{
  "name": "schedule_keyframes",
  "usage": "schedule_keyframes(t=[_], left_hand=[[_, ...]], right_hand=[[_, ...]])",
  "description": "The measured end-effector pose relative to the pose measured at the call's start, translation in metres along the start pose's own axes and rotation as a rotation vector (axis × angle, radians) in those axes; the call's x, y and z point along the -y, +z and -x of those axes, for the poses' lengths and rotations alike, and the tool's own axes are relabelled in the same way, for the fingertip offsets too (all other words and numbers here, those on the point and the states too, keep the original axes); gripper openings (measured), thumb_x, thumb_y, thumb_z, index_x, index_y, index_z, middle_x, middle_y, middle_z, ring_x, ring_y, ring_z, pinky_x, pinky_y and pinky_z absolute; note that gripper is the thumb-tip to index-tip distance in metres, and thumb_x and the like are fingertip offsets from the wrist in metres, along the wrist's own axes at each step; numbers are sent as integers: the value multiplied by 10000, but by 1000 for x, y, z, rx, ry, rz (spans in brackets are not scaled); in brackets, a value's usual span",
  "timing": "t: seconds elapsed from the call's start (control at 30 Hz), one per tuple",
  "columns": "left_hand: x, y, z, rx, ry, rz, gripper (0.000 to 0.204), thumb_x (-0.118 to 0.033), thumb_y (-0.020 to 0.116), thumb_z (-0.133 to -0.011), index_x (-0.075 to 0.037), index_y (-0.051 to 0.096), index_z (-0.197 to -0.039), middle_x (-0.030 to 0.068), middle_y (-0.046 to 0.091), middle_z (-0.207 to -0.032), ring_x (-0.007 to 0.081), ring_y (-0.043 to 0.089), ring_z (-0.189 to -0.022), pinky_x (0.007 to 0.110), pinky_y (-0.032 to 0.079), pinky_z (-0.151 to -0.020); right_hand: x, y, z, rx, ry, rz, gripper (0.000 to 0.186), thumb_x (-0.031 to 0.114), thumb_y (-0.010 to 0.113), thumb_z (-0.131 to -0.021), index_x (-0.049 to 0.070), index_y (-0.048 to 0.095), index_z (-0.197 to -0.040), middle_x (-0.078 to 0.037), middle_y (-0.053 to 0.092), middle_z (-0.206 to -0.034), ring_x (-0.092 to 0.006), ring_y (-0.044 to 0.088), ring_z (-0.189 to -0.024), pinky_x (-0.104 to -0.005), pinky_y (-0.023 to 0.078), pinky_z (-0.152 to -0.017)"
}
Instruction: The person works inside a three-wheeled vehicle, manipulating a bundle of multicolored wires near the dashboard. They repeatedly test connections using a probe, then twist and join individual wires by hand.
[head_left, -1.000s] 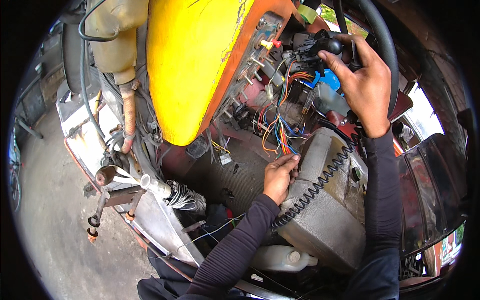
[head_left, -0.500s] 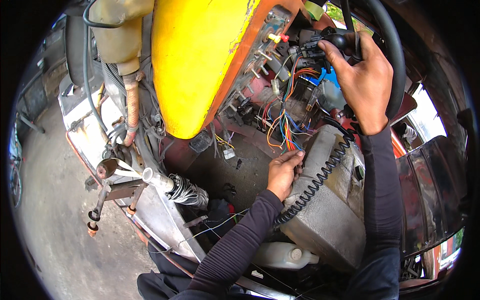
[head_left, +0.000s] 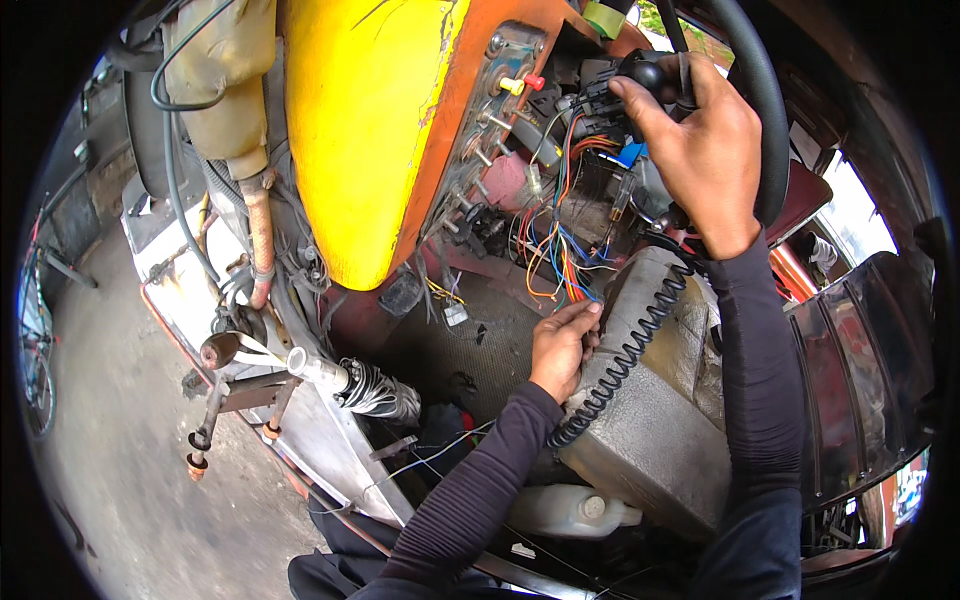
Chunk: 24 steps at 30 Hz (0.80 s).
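Note:
My left hand [head_left: 562, 352] pinches the lower end of a bundle of coloured wires [head_left: 572, 275], orange, red and blue among them. The bundle hangs from black connectors [head_left: 596, 108] below the dashboard. Higher up, beside the steering wheel [head_left: 762, 110], my right hand [head_left: 708, 150] has its thumb and fingers closed around a black lever with a rounded knob [head_left: 645, 74]. Part of the lever is hidden behind the fingers. A coiled black cable [head_left: 630, 375] runs past my left hand, over a grey box-like cover [head_left: 650, 430].
To the left stands a yellow panel [head_left: 370, 130] with an orange edge and a metal switch plate [head_left: 490, 120]. A white jug [head_left: 572, 511] lies near my left forearm. Wrapped metal tubing [head_left: 375, 392] and a bracket [head_left: 245, 393] jut out over the concrete floor [head_left: 150, 480].
The view has shifted slightly, so the yellow panel sits further left. Both hands keep their holds on the wires and the lever.

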<state>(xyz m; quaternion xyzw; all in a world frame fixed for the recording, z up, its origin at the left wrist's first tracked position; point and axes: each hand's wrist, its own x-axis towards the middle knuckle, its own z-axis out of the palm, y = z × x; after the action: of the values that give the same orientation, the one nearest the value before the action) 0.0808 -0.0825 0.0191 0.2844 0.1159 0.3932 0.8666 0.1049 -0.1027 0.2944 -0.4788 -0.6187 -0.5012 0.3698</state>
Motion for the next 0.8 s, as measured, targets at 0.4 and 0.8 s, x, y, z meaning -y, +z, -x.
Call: schedule_keyframes(t=[0.4, 0.8], left_hand=[[-1, 3, 2, -8, -23, 13, 254, -167, 753, -959, 3, 711, -1142, -16, 652, -805, 55, 554, -623, 213, 381, -511], [-1, 7, 4, -18, -33, 14, 213, -175, 730, -976, -21, 735, -1123, -31, 662, -827, 52, 548, -629, 213, 383, -528]], right_hand=[[-14, -7, -1, 1, 157, -34, 386, 325, 874, -810, 0, 716, -945, -124, 725, -811, -270, 705, -703, -377, 538, -666], [16, -51, 70, 547, 136, -304, 419, 223, 514, -1041, -56, 610, -1339, -242, 686, -1138, -387, 664, -1082, -412, 482, -975]])
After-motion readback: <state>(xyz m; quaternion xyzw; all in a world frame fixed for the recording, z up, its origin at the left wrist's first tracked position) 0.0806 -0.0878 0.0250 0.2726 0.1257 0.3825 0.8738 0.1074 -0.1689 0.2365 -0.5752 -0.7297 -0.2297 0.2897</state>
